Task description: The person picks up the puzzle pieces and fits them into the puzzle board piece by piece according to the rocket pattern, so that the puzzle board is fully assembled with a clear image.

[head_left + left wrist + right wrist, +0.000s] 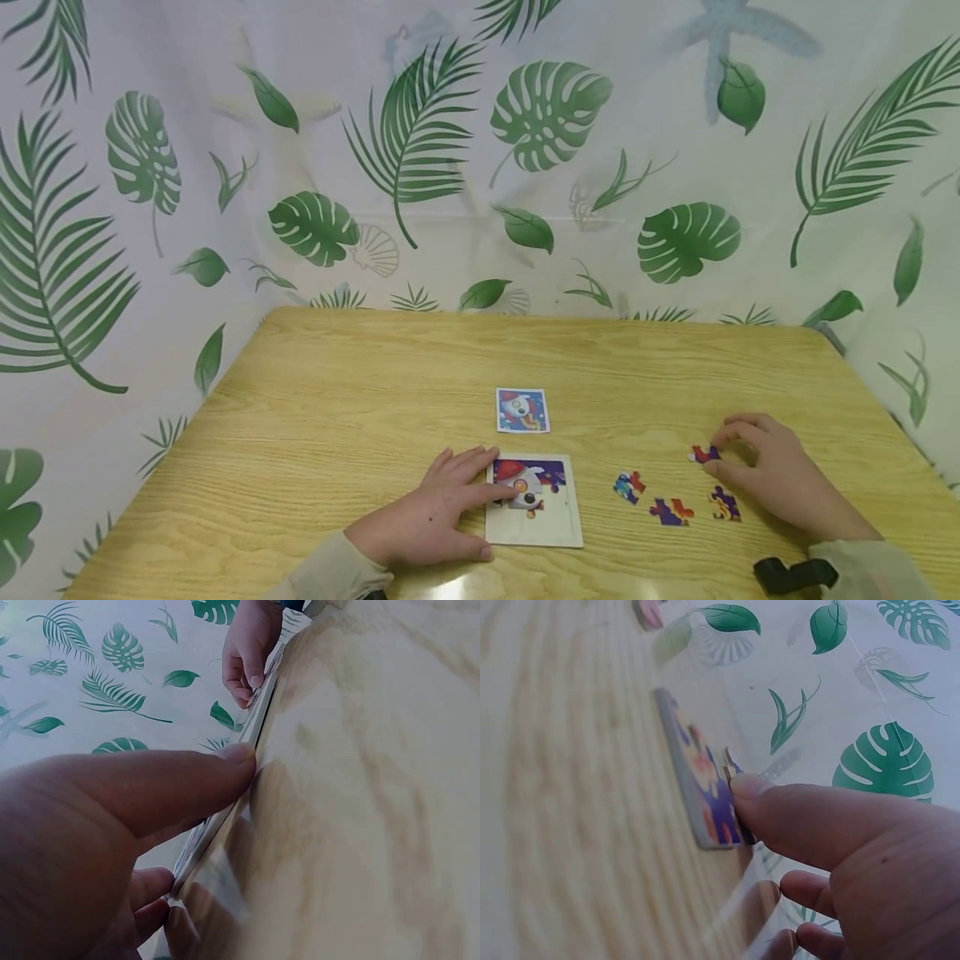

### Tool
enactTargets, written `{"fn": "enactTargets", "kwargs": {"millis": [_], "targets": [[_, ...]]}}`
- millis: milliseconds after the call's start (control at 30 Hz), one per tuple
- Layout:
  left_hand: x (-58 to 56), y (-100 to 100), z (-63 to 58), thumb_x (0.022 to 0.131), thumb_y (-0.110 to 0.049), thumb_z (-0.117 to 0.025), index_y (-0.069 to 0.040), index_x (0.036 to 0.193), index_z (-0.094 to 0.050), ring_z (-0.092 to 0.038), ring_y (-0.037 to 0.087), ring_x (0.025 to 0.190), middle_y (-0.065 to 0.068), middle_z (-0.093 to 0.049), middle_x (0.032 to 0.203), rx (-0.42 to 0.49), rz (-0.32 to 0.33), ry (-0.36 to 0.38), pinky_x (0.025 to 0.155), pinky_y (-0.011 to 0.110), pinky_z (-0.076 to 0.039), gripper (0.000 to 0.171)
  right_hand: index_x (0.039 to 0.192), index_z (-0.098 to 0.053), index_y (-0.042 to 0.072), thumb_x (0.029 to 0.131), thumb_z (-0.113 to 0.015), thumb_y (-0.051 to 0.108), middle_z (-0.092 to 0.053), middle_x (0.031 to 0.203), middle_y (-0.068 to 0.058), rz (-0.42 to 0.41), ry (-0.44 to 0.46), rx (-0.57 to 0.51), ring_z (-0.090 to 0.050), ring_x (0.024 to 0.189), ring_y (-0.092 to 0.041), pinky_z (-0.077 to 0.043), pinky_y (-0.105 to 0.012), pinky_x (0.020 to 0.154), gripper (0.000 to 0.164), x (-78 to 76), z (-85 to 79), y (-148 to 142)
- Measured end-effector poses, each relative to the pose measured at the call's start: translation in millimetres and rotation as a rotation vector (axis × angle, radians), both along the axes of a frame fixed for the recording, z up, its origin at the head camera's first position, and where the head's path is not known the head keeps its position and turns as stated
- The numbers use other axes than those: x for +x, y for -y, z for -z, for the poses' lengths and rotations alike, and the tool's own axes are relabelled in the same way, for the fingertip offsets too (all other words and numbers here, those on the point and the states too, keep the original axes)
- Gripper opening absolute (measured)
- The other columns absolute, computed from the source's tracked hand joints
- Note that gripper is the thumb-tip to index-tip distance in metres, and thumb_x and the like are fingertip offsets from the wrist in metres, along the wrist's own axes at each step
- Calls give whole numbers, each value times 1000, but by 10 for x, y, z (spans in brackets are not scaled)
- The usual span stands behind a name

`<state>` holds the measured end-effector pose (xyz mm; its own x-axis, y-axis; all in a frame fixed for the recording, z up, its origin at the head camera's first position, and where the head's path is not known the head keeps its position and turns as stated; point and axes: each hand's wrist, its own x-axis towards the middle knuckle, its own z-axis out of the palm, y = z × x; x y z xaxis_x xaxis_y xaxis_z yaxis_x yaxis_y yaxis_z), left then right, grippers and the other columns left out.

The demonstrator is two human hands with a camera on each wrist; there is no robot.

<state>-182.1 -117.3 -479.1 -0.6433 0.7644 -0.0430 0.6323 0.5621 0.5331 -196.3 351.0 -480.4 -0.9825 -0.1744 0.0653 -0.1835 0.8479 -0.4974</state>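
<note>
My left hand (435, 508) rests at the left side of a square puzzle tray (528, 532), index finger reaching over the fitted pieces (508, 473). Its thumb lies along the tray's edge in the left wrist view. The fitted pieces fill the upper part with a white-faced figure in a red hat; the lower part is bare cream. Over to the right, my right hand (772, 471) pinches a red and purple puzzle piece (702, 454) between thumb and index finger. In the right wrist view the thumb hides most of it, behind another purple and orange piece (705, 776).
Between the tray and my right hand lie loose pieces: a blue and red one (627, 487), a purple and orange group (670, 512) and a purple and yellow one (724, 504). A small picture card (522, 411) lies behind the tray. A leaf-print curtain (450, 167) borders the wooden table (337, 400).
</note>
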Motion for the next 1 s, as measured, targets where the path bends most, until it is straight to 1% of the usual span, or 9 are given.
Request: {"fn": "enactTargets", "kwargs": {"millis": [100,233,300,367,500,600,700,900,1000], "targets": [[-1,0,1,88,-43,-74,-39,153,-45,-10,24,154,3,-13,169,2,0,-2,121,56,-2,71,101,-67,11,89,-79,36,-52,131,-25,3,-21,-11,-43,122,-50,-33,-70,97,30,4,1,6],[1,1,0,88,-44,-74,-39,153,-45,-10,24,154,4,-14,169,3,-2,3,122,56,-1,71,99,-65,12,89,-79,36,-54,128,-23,18,-19,-34,-45,121,-48,-35,-68,97,29,13,-2,15],[3,2,-2,88,-44,-74,-39,153,-45,-10,24,154,4,-14,169,4,-2,3,122,56,-1,71,98,-65,12,91,-77,35,-56,126,-22,22,-16,-49,-47,120,-46,-37,-67,96,27,15,-3,20],[5,0,-7,88,-44,-74,-38,153,-45,-10,24,154,5,-15,169,4,-1,1,121,56,-1,71,97,-65,14,93,-75,32,-59,121,-18,28,-18,-59,-51,117,-43,-40,-64,94,21,11,-1,25],[8,-4,-18,89,-44,-74,-38,153,-45,-11,24,154,4,-15,169,-2,-1,-5,121,56,-2,71,96,-67,16,98,-68,25,-63,113,-9,31,-19,-73,-56,108,-32,-45,-53,88,10,8,4,57],[9,4,-20,89,-44,-74,-39,153,-45,-10,24,154,3,-14,169,-5,-3,-1,122,56,-1,70,99,-67,15,102,-63,25,-63,115,-8,42,14,-108,-56,109,-29,-45,-49,87,11,27,-22,121],[5,8,-14,89,-43,-73,-40,153,-44,-10,23,154,3,-13,169,-4,-6,7,121,56,-1,70,101,-65,13,103,-61,27,-62,120,-11,40,43,-161,-54,114,-32,-45,-52,89,14,54,-64,222],[-4,7,13,89,-44,-73,-40,153,-45,-10,24,154,3,-13,169,0,-11,15,121,56,0,69,101,-63,15,103,-60,33,-59,131,-17,6,57,-214,-52,124,-44,-44,-65,95,19,64,-167,526],[-7,16,17,90,-44,-73,-40,152,-46,-10,24,154,3,-13,169,1,-11,15,121,57,0,68,99,-62,16,102,-62,34,-60,131,-15,-27,68,-228,-53,125,-43,-44,-66,96,19,50,-212,725]]}}
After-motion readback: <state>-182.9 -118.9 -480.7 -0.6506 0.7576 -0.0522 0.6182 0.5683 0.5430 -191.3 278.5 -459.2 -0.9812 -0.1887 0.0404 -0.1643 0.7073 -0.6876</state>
